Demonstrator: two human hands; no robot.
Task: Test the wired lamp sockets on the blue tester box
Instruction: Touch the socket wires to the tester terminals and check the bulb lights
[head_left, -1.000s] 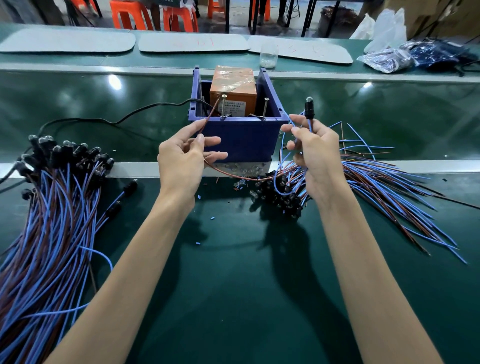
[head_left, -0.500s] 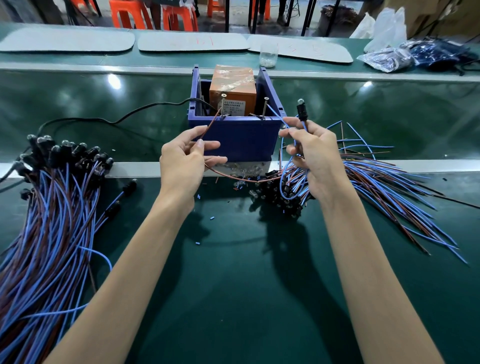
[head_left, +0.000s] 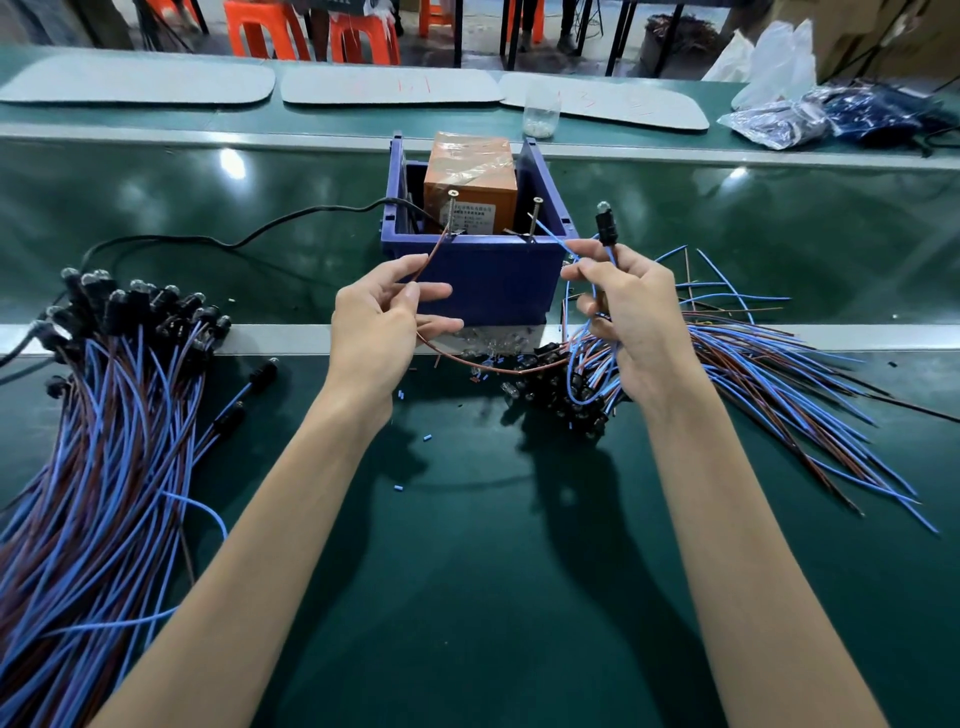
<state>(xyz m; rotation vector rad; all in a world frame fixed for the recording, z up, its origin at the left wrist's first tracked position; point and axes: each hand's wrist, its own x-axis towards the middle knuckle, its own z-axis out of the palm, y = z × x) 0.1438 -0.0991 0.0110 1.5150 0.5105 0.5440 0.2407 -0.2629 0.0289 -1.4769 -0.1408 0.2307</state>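
At the left of the desk (head_left: 467, 597) lies a big pile of wired sockets (head_left: 104, 395), probably the ones already tested. The left hand (head_left: 379, 332) pinches a brown wire (head_left: 434, 260), whose tip reaches the left screw (head_left: 451, 210) on the blue tester box (head_left: 483, 280). The right hand (head_left: 636, 322), apart from the left, grips one socket (head_left: 607, 228) upright just beside the box and pinches its blue wire (head_left: 553, 237), aimed at the right screw (head_left: 533, 218). I cannot tell whether the bulb glows. A second pile (head_left: 769, 374) on the right seems untested, so the job looks about midway.
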